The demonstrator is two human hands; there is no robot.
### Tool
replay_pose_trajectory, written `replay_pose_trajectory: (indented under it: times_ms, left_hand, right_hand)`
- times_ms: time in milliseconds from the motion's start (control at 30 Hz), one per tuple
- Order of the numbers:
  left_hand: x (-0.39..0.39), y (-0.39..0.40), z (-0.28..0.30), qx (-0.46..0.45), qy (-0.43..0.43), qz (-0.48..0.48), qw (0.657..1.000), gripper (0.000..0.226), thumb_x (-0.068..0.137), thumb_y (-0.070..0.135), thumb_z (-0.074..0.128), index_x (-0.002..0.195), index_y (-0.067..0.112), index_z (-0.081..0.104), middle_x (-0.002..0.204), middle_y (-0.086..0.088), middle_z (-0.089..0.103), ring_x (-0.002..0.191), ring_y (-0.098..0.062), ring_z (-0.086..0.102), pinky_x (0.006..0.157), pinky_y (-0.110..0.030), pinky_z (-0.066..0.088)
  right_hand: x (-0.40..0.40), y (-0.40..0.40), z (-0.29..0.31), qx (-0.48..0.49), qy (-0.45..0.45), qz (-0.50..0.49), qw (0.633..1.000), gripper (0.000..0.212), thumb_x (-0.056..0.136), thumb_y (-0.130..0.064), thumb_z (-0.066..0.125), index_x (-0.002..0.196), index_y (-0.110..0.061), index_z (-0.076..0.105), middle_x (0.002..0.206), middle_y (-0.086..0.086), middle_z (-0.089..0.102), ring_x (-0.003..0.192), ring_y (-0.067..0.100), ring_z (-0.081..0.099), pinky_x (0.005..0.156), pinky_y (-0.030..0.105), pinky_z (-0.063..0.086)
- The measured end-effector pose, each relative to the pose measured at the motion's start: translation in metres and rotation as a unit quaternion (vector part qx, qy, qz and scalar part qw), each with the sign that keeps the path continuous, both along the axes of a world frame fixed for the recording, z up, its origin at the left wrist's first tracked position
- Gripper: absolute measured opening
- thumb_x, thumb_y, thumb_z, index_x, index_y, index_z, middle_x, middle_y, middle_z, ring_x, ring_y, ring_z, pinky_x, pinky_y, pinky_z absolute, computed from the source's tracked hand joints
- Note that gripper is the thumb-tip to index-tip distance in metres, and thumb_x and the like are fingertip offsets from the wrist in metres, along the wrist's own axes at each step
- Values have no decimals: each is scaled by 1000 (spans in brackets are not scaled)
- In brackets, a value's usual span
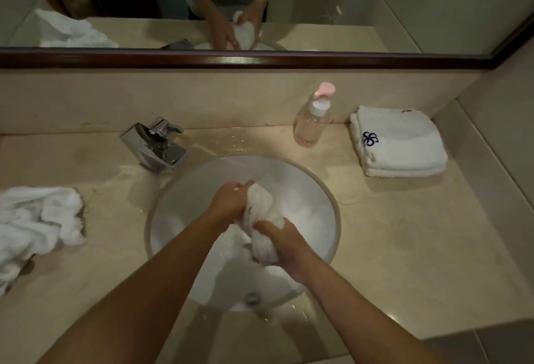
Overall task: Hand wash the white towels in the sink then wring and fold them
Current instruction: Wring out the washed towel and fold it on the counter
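Over the round white sink (323, 190) I hold a wet white towel (264, 210) rolled into a thick twisted bundle. My left hand (228, 200) grips its far end, and my right hand (284, 243) grips its near end. The bundle slants from upper left to lower right above the basin. Foamy water lies in the bowl beneath. Folded white towels (401, 144) with a dark embroidered logo sit stacked on the counter at the right. A crumpled white towel (37, 222) lies on the counter at the left.
A chrome faucet (157, 144) stands at the sink's back left. A clear pump bottle (313, 119) with pink liquid stands behind the sink to the right. A dark-framed mirror (260, 58) runs along the back wall. Water is spilled on the beige counter (390, 233).
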State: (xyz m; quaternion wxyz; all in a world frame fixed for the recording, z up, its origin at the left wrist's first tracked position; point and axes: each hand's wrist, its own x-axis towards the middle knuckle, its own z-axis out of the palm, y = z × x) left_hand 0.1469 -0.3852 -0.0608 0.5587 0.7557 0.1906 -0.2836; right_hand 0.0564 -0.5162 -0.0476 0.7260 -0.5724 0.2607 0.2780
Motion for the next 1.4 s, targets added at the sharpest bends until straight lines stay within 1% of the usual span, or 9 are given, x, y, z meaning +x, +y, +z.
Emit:
replay_pose_trajectory:
  times_ms: [167, 367, 467, 567, 667, 767, 967, 1167, 1400]
  left_hand:
    - [-33, 43, 9, -337, 9, 62, 939, 54, 87, 8, 66, 138, 16, 52, 132, -19, 59, 115, -35, 63, 94, -45, 54]
    - [-30, 53, 57, -209, -235, -184, 931, 78, 69, 37, 84, 139, 43, 49, 127, 6, 57, 110, -15, 63, 84, -27, 55]
    - [-19, 57, 78, -153, -344, -273, 885, 83, 67, 49, 77, 143, 43, 44, 151, 17, 37, 137, -9, 42, 103, -30, 44]
    - [-9, 58, 83, -255, -261, -307, 879, 67, 72, 33, 76, 135, 23, 57, 139, 6, 55, 126, -18, 55, 95, -35, 53]
    - [-7, 60, 71, -374, -153, -195, 894, 34, 69, 25, 77, 101, 17, 68, 106, -4, 65, 98, -24, 64, 71, -33, 57]
    - [-6, 60, 49, -424, -70, -62, 901, 24, 67, 29, 78, 84, 20, 65, 89, -8, 64, 83, -25, 66, 63, -31, 56]
    - [-4, 52, 25, -264, -22, 7, 964, 16, 83, 22, 74, 84, 10, 65, 75, -8, 66, 74, -24, 65, 66, -30, 54]
    - [-9, 29, -2, -76, -117, 68, 988, 35, 83, 30, 67, 67, -1, 60, 63, -4, 58, 60, -16, 55, 59, -26, 43]
    - [-7, 14, -20, 69, -68, 71, 993, 41, 69, 50, 41, 75, 15, 62, 83, -9, 67, 82, -31, 62, 79, -40, 52]
  right_hand:
    - [-4, -20, 5, 183, 81, -197, 960, 50, 79, -31, 76, 120, -5, 63, 103, 19, 72, 81, 33, 72, 64, 35, 57]
    - [-6, -27, 18, 242, 110, -101, 959, 40, 79, -34, 63, 101, -1, 65, 88, 20, 64, 69, 27, 59, 45, 25, 42]
    - [-3, -23, 25, 263, 122, -29, 957, 35, 76, -33, 58, 88, 0, 66, 75, 13, 61, 57, 22, 58, 38, 20, 36]
    - [-2, -20, 25, 315, 120, 32, 941, 43, 83, -39, 61, 100, 0, 63, 82, 15, 64, 60, 22, 61, 41, 20, 41]
    - [-4, -18, 22, 359, 93, 78, 925, 86, 64, -53, 88, 124, 2, 60, 114, 26, 56, 75, 24, 63, 48, 21, 47]
    - [1, -7, 26, 283, 64, 131, 948, 88, 69, -48, 86, 131, 2, 49, 129, 30, 41, 66, 17, 58, 45, 17, 43]
    - [-1, 29, 29, -21, 26, 126, 991, 17, 91, -19, 64, 101, -5, 68, 86, 14, 73, 72, 27, 56, 47, 23, 41]
    - [2, 35, 18, -177, 9, 121, 977, 18, 81, -16, 59, 88, -1, 67, 68, 15, 66, 42, 20, 49, 46, 26, 33]
    - [15, 30, 3, -298, 0, 171, 939, 31, 79, -30, 62, 90, -2, 70, 66, 14, 72, 50, 21, 57, 48, 25, 45]
